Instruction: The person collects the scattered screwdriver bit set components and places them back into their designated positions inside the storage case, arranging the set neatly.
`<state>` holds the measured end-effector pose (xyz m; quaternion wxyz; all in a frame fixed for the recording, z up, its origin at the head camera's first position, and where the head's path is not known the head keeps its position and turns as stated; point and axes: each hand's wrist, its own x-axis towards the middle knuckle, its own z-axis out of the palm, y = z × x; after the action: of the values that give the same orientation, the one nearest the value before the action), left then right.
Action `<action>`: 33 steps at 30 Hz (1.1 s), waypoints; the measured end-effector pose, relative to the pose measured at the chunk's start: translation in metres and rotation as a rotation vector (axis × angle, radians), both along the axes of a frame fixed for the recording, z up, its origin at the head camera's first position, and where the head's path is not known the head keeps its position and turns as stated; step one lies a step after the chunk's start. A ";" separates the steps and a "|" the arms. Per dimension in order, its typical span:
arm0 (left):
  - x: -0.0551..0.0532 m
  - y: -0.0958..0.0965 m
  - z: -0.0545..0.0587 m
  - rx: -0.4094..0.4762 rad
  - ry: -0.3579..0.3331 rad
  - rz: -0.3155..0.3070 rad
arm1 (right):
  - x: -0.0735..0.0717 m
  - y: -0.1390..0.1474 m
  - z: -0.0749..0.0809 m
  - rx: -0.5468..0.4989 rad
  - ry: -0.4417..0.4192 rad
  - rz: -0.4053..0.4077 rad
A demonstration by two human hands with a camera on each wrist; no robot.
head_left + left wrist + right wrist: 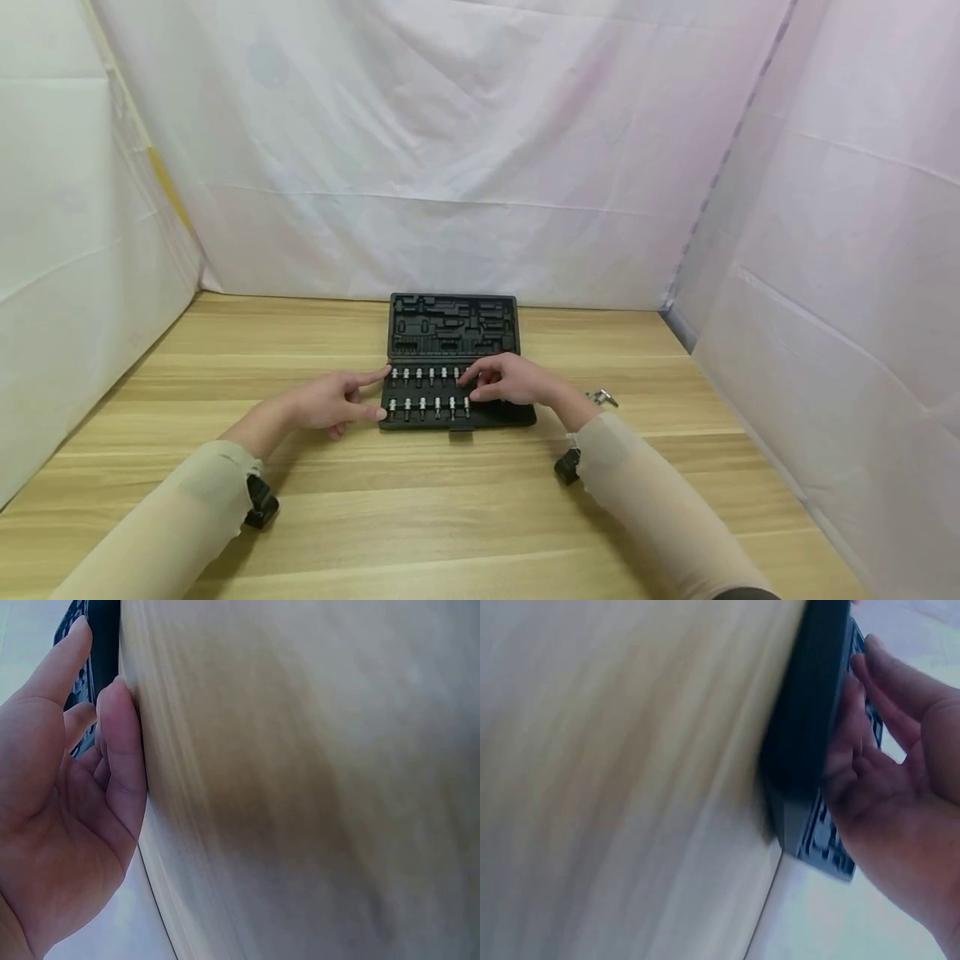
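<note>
Black moulded plastic, stiff-looking and probably light, makes up the case [517,416] lying unfolded on the wood-grained table [360,517], its lid [453,327] spread flat toward the white cloth [450,125] behind. The lid is ribbed and pitted with shaped recesses; a small tab [461,430] juts from the near edge. In the base, silvery bit sockets [437,405] stand out in two rows — short bright cylinders, each narrowing to a darker tip. They look like hard, smooth metal, small but dense, hardly fragile, though a polished collar could slip or roll under a fingertip; the thick collar seems the surest place to pinch, with the thumb opposite the forefinger. The case itself would best be steadied by its firm outer rim. The left hand [328,402] does much that: forefinger and thumb spread apart, tips at the case's left edge, clasping nothing. The right hand [517,379] hangs over the base's right part, thumb and forefinger near the sockets; whether they pinch one I cannot tell — the fingers hide it. Beyond the right wrist lies a shiny metal piece [602,397], irregular in outline and partly hidden.
</note>
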<state>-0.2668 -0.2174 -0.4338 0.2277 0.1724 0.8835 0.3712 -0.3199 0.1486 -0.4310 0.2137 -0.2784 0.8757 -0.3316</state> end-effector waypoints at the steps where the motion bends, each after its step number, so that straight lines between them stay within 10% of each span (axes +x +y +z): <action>1: -0.001 0.000 0.000 -0.001 0.002 -0.003 | 0.000 0.005 0.001 0.000 0.006 -0.006; 11: -0.002 0.001 0.001 -0.003 0.003 -0.001 | -0.001 0.087 0.009 0.003 0.165 -0.128; 22: 0.000 0.001 0.000 0.016 -0.003 0.009 | -0.001 0.189 -0.001 0.007 0.133 -0.271; 33: 0.001 0.001 0.001 0.013 0.001 0.003 | 0.009 0.215 -0.001 0.104 0.064 -0.237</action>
<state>-0.2657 -0.2166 -0.4331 0.2257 0.1728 0.8813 0.3774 -0.3111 0.3638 -0.4316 0.1592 -0.1722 0.9247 -0.2998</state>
